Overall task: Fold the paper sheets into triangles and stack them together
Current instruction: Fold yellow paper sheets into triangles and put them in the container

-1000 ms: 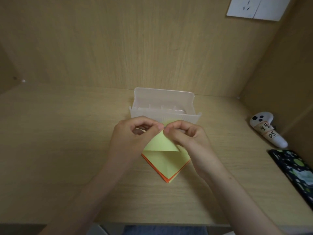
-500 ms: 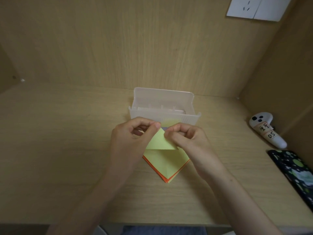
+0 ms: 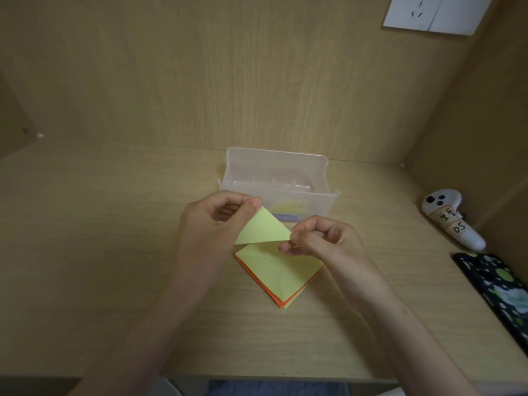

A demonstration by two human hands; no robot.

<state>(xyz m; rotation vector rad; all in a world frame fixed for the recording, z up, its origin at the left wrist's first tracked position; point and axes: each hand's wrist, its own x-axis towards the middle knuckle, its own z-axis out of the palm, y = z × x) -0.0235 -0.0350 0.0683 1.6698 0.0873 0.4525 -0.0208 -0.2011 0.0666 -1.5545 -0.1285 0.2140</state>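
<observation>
While I hold it by two of its corners, the yellow triangle (image 3: 264, 228) sits between my hands, a sheet folded flat into a three-cornered shape. My left grip (image 3: 211, 224) is clamped on the upper corner, thumb and forefinger pinching the paper and the other fingers curled in behind. My right grip (image 3: 325, 241) is clamped on the right-hand corner, fingertips pinched on the point and the rest of the hand curled. The triangle's lower edge runs nearly level from beside my left palm across to my right fingertips.

Just below it, the stack of square sheets (image 3: 281, 270) lies flat on the counter (image 3: 100, 252), turned like a diamond with one corner toward me. Its top sheet is yellow and shows faint creases; orange edges peek out along the two near sides. The triangle's lower edge crosses the stack's far corner in my view, and I cannot tell whether the two touch.

Behind my hands a clear plastic box (image 3: 274, 167) stands open on the counter. Through its ribbed front wall I see a blur of yellow and purple paper. Off to my right a white controller (image 3: 448, 221) with handwritten labels lies near the side wall. Nearer me, a dark case (image 3: 497, 284) with green spots lies at the counter's right edge. A white wall socket (image 3: 428, 12) sits high on the back panel.
</observation>
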